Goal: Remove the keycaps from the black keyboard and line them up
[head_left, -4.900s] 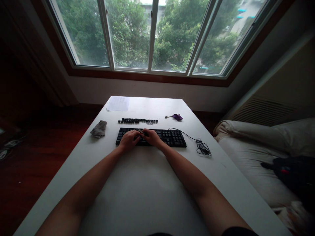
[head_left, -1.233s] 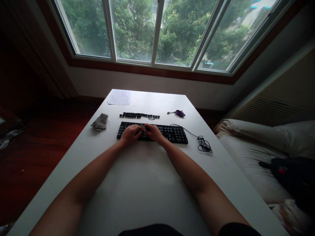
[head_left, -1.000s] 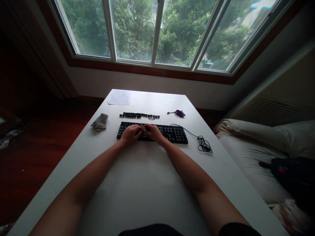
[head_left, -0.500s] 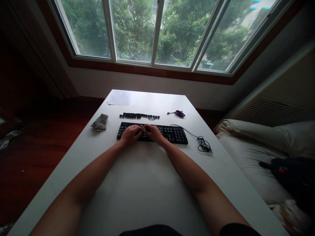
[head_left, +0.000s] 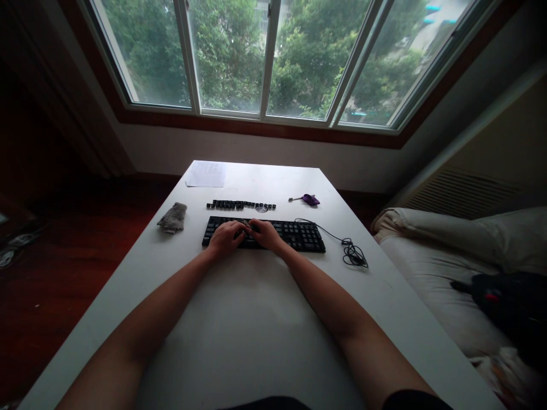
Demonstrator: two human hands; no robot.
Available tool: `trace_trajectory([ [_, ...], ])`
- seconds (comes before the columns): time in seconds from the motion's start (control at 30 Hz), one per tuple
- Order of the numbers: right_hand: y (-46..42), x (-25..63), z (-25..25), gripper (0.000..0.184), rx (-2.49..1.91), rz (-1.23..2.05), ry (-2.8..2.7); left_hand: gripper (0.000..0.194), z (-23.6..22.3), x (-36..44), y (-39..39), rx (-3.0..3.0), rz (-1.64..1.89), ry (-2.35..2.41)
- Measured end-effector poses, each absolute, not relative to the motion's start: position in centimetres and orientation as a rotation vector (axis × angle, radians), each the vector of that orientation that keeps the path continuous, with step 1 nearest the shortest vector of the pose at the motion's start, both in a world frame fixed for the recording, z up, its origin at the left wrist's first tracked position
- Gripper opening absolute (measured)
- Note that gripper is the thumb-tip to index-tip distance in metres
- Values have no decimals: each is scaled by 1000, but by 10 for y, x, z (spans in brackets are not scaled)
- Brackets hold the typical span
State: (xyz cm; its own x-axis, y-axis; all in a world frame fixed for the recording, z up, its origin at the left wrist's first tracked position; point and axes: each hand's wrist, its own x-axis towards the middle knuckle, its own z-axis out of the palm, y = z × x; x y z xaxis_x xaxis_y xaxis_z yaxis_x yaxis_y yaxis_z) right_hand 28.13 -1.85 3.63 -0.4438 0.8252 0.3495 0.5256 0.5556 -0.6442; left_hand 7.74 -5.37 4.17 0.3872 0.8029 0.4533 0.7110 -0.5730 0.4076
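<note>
The keyboard (head_left: 294,234) was long, flat and black, with straight sides and sharp corners. It lay on the white table (head_left: 252,319), in front of the person, with its long side facing them. It sat a tiny bit crooked, so its right end came a little nearer. Little dark keys filled it in rows, and a block of them showed plainly at the right end. They were too small to read. Near the fingertips was a small brownish patch, and it was too tiny to tell what it was.

The left hand (head_left: 225,236) and the right hand (head_left: 265,232) were on the middle of the keyboard, close together. Their fingers were bent and pointed in toward each other. I could not tell if either hand was gripping something or just pressing down.

A thin black cord (head_left: 354,254) came from the keyboard's back edge and ended in a messy loop on the right. Just behind the keyboard stood a line of loose black keys (head_left: 228,204), with a shiny round thing (head_left: 261,209) beside some of them. A purple thing (head_left: 310,200) with a thin handle lay farther back, and a fuzzy gray cloth (head_left: 173,218) lay off to the left.
</note>
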Motion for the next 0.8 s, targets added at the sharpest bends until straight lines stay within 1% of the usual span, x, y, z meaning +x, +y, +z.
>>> trace_trajectory([
  [0.8, -19, 281, 37, 27, -1089, 576, -2143, 16, 42, 77, -54, 2490, 951, 1373],
])
